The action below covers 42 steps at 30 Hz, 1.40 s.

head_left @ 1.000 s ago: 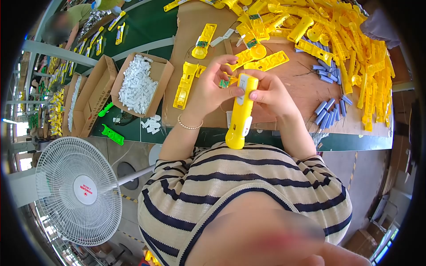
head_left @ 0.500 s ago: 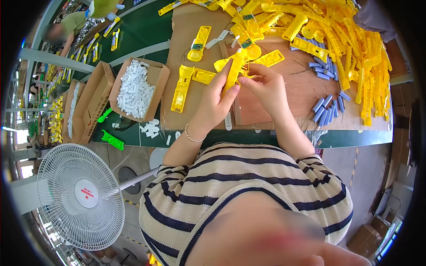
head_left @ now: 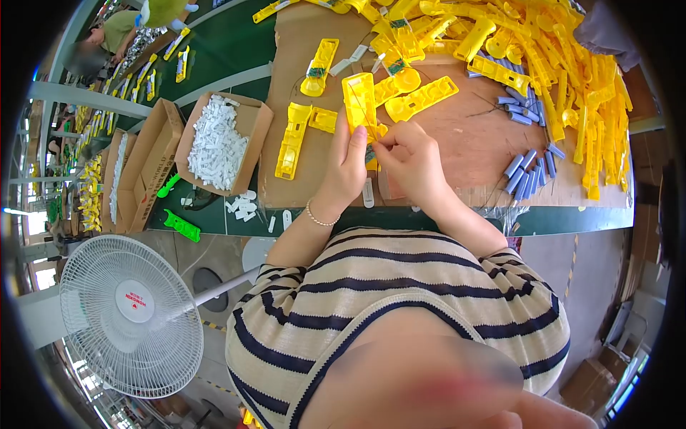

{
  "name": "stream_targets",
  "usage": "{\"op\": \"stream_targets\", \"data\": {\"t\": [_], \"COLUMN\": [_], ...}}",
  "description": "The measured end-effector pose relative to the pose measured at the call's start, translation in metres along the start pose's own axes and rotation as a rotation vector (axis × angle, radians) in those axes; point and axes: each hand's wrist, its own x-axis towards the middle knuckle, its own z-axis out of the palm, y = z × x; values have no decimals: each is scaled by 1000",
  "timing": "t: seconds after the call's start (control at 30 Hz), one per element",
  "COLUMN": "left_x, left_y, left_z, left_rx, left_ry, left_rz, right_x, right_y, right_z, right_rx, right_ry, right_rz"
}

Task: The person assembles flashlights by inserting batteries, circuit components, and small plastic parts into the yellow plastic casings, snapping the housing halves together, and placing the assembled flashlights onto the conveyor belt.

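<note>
My left hand (head_left: 348,168) is closed around a yellow plastic housing (head_left: 359,99), held upright with its hollow inner side facing me. The thumb presses on its lower part. A small green circuit board (head_left: 369,153) shows at its lower end, between the two hands. My right hand (head_left: 413,161) pinches beside that end, where a thin wire seems to run into the fingertips; the fingers partly hide it. Just beyond lies another yellow housing half (head_left: 423,99) on the brown board, and a long yellow housing (head_left: 293,141) lies left of my left hand.
A large heap of yellow housings (head_left: 557,79) covers the right and back. Blue-grey cylinders (head_left: 525,171) with wires lie right of my right hand. At left stands a cardboard box (head_left: 263,129) of small white parts, with green pieces (head_left: 182,225) and a fan (head_left: 132,314) nearer me.
The housing in my left hand has turned from its narrow side to show its hollow inside. My right hand has moved down and slightly left, fingertips now at the lower end.
</note>
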Motion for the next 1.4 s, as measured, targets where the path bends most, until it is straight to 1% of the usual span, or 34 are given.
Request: {"op": "stream_targets", "data": {"t": [0.07,0.13,0.17,0.27,0.33,0.4,0.43,0.5,0.53,0.63,0.7,0.73,0.83,0.93,1.03,1.13,1.23,1.3,1.33,1.4], "left_x": [1,1,2,4,6,8,8,7,8,7,7,8,13,13,12,13,14,16,16,14], "left_y": [1,-2,-3,6,5,3,0,-4,-5,-5,-7,-5,4,6,6,2,0,3,2,1], "left_z": [-2,-1,1,4,5,7,8,11,11,14,17,15,11,15,17,14,14,13,12,13], "left_rx": [-7,-70,-102,-97,-74,-47,-29,7,1,-24,-46,-42,-36,-51,-61,-19,32,73,33,-46], "left_ry": [-76,-85,-94,-73,-105,-133,-108,-58,-65,-63,-35,-59,-114,-118,-102,-111,-152,-200,-185,-158], "left_rz": [19,-26,-48,-19,44,85,94,112,102,80,75,71,64,61,46,65,107,115,101,72], "right_x": [0,1,0,1,1,2,2,2,3,4,4,4,2,3,6,6,5,8,9,12], "right_y": [0,3,3,2,-2,1,2,5,6,6,7,7,4,12,5,15,12,12,12,9], "right_z": [-1,-4,-5,-5,-4,-2,-1,-5,-7,-8,-10,-11,-7,-3,-8,-7,-2,-2,-3,-5], "right_rx": [-11,-36,9,117,147,106,87,-87,-174,-231,-198,-181,180,252,126,-22,352,412,443,229], "right_ry": [-4,-7,15,85,131,132,132,72,43,23,33,37,134,221,146,136,195,249,276,204], "right_rz": [-19,-57,-19,71,118,102,95,-92,-186,-230,-207,-195,173,153,102,-65,326,304,292,136]}}
